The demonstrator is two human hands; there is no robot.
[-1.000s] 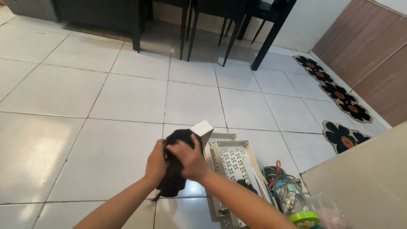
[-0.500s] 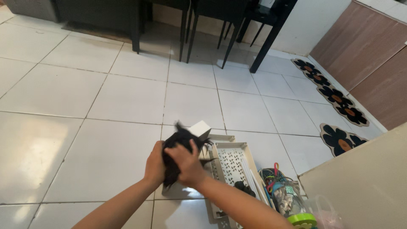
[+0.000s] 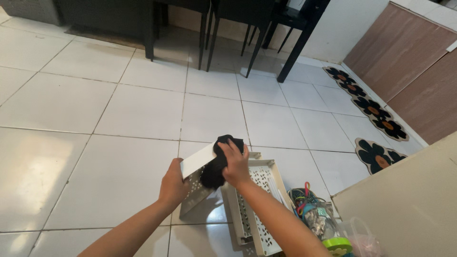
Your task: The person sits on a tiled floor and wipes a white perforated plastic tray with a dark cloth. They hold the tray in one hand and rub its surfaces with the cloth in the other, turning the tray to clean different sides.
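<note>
My left hand [image 3: 173, 185] grips the lower edge of a white perforated panel [image 3: 196, 177], held tilted above the floor. My right hand [image 3: 235, 163] presses a black cloth [image 3: 215, 167] against the panel's upper right part. The cloth is bunched and covers part of the perforated face. Just right of the hands, a white perforated tray [image 3: 259, 200] lies on the tiles.
White floor tiles [image 3: 119, 114] spread ahead. Dark table and chair legs [image 3: 209, 33] stand at the back. Flower-shaped mats [image 3: 376, 157] line a brown cabinet wall at right. A beige surface [image 3: 404, 204], tangled cables [image 3: 307, 204] and a plastic container with green lid [image 3: 340, 242] sit bottom right.
The panel has swung up and tilted, now showing its white edge. My right hand has slid the black cloth up and to the right over it.
</note>
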